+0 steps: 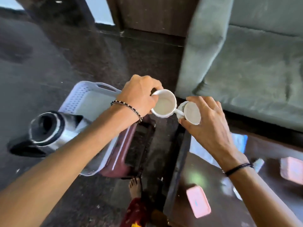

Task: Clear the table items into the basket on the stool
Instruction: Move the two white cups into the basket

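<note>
My left hand [139, 94] grips a white cup [164, 104] by its rim and handle, held just right of the pale lilac basket [78, 97]. My right hand [208, 118] holds a second white cup [191, 113], tilted on its side, above the gap between the stool and the table. The two cups almost touch. The basket sits on a maroon stool [121, 149] and holds a steel kettle [49, 130] with a black handle, lying at its near left end. My left forearm covers part of the basket.
A dark glossy table [205, 177] at lower right carries two pink lidded boxes [198, 201] [291, 167] and a small white item. A grey-green sofa [246, 66] stands behind it. My bare foot [135, 185] is on the dark floor between stool and table.
</note>
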